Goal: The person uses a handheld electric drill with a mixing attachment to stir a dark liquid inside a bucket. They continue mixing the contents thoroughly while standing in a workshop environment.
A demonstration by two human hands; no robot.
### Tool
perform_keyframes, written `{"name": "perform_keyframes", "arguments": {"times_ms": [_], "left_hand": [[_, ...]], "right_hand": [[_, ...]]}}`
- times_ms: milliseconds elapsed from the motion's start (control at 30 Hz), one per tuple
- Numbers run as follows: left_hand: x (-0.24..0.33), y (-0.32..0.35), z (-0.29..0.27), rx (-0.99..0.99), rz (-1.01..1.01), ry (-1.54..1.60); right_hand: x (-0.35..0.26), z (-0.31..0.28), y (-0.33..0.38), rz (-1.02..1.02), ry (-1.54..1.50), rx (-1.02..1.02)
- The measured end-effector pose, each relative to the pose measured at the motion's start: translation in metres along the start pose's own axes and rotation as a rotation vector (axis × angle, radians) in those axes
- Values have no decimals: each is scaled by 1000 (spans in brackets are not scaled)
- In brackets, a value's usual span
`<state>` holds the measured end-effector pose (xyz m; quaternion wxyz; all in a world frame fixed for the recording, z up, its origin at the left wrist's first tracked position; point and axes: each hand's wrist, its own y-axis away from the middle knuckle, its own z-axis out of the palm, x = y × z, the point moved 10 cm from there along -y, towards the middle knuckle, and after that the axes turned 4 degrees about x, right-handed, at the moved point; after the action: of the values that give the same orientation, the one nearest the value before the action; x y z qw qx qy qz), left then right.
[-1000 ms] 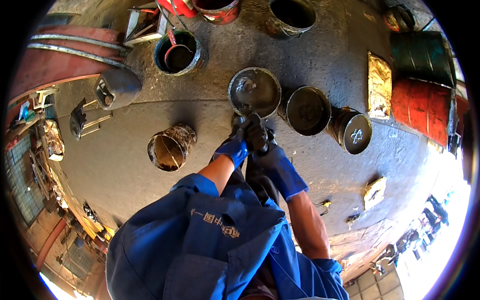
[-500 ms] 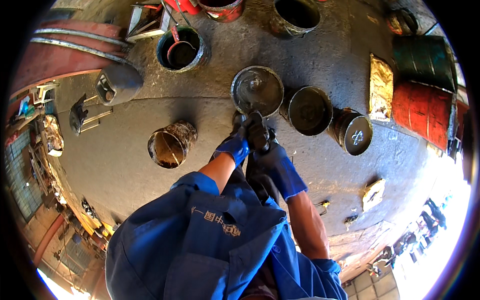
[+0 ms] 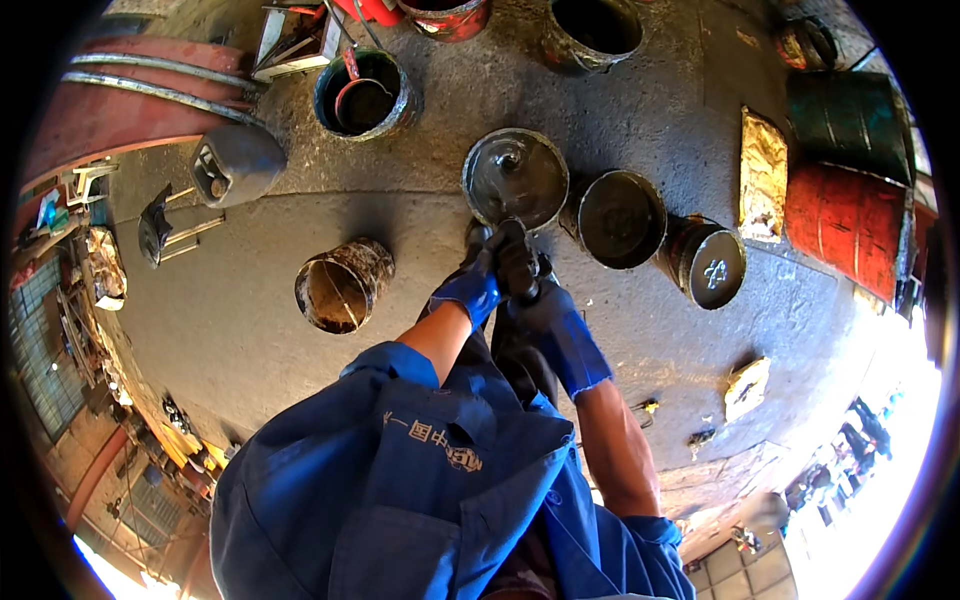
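Observation:
My left hand (image 3: 474, 288) and my right hand (image 3: 555, 318), both in blue gloves blackened at the fingers, are closed close together in front of my body. Between them is something dark, blocky and grimy that I cannot make out. Just beyond them stands a round bucket (image 3: 516, 180) of dark, wet, thick stuff with a swirled, glossy surface. The hands overlap its near rim in the view, and whether they touch it is hidden. To the right of it stand a second bucket (image 3: 621, 220) of dark stuff and a smaller one (image 3: 714, 268) with pale marks on its surface.
A dirty bucket (image 3: 345, 288) sits at the left. Farther off are a bucket (image 3: 388, 122) holding a red-handled dipper (image 3: 362, 104), a dark jerrycan (image 3: 240, 165) and another dark bucket (image 3: 592, 38). Green (image 3: 848, 122) and red (image 3: 842, 222) drums lie at the right beside a yellowish slab (image 3: 762, 175).
The swirl on the nearest bucket's surface has changed shape slightly. Both hands stay closed in nearly the same place. A blurred, round grey shape has appeared at the lower right.

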<state>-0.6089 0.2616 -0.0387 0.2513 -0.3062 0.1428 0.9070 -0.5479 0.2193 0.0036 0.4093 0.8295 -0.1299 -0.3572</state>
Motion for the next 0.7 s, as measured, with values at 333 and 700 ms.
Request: {"name": "perform_keyframes", "arguments": {"times_ms": [333,700], "left_hand": [[0,-2,-11,-3,-57,30],[-1,0,-18,83,11,-4]], "right_hand": [[-1,-2,0,-6,0,-3],[3,-3,3,-3,-2,-3]]}}
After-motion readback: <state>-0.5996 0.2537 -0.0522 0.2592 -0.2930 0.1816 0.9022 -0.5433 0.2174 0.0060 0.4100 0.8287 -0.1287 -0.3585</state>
